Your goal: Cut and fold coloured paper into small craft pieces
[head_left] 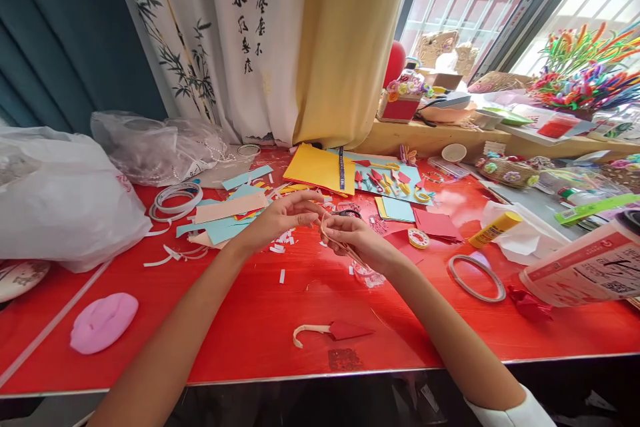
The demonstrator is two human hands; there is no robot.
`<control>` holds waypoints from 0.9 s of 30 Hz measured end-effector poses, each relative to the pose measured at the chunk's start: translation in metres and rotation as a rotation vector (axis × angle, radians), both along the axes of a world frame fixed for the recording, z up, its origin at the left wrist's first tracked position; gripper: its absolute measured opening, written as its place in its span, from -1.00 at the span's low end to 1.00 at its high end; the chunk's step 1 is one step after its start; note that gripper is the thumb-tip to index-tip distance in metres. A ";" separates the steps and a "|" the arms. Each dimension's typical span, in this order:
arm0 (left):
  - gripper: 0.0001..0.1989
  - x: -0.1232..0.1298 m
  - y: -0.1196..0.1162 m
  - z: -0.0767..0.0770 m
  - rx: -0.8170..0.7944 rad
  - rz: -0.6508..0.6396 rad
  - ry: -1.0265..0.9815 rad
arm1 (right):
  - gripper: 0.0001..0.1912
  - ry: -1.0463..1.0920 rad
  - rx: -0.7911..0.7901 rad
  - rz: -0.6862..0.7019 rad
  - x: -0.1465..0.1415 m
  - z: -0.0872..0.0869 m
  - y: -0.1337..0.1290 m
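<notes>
Above the red table, my right hand (361,241) holds a thin beige paper strip (353,255) between closed fingers. The strip curves up toward my left hand (295,212), whose fingertips close together at its upper end. Just behind my right fingers lie black-handled scissors (349,213), partly hidden. Nearer the front edge rests a small paper umbrella (345,330), with a red folded canopy and a beige hooked handle. White paper scraps (283,276) are scattered below and beside my hands.
Coloured paper strips (233,207) and a white tape coil (176,201) lie left. Pink clay (104,323) and a plastic bag (65,193) sit further left. Finished paper pieces (393,180) lie behind. Right are a glue stick (495,229), a tape ring (477,278) and a large cup (585,267).
</notes>
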State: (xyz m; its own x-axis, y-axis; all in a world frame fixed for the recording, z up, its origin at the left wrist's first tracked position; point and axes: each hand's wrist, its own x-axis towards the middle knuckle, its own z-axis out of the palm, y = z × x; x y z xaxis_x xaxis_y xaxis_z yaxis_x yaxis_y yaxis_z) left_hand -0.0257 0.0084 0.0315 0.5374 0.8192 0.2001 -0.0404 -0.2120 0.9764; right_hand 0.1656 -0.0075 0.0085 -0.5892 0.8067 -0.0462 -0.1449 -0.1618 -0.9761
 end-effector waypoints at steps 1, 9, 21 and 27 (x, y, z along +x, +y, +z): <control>-0.66 0.002 -0.001 -0.001 -0.006 -0.005 -0.012 | -0.81 0.021 -0.038 0.044 0.000 0.000 -0.001; -0.66 0.019 -0.005 -0.008 0.038 0.188 -0.087 | -0.84 -0.066 0.135 -0.015 -0.003 0.002 -0.002; -0.74 0.010 0.007 -0.008 0.151 0.491 -0.044 | -0.76 -0.286 0.567 -0.371 0.005 0.004 0.005; -0.76 0.013 0.002 -0.006 0.109 0.369 -0.017 | -0.75 -0.286 0.573 -0.304 0.003 0.008 -0.001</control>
State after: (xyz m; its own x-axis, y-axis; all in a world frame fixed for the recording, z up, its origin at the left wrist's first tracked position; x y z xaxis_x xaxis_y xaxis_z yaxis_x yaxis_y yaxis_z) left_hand -0.0125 0.0105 0.0255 0.2060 0.9305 0.3028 0.0418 -0.3176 0.9473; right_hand 0.1687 -0.0090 0.0163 -0.3625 0.8770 0.3155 0.1730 0.3959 -0.9018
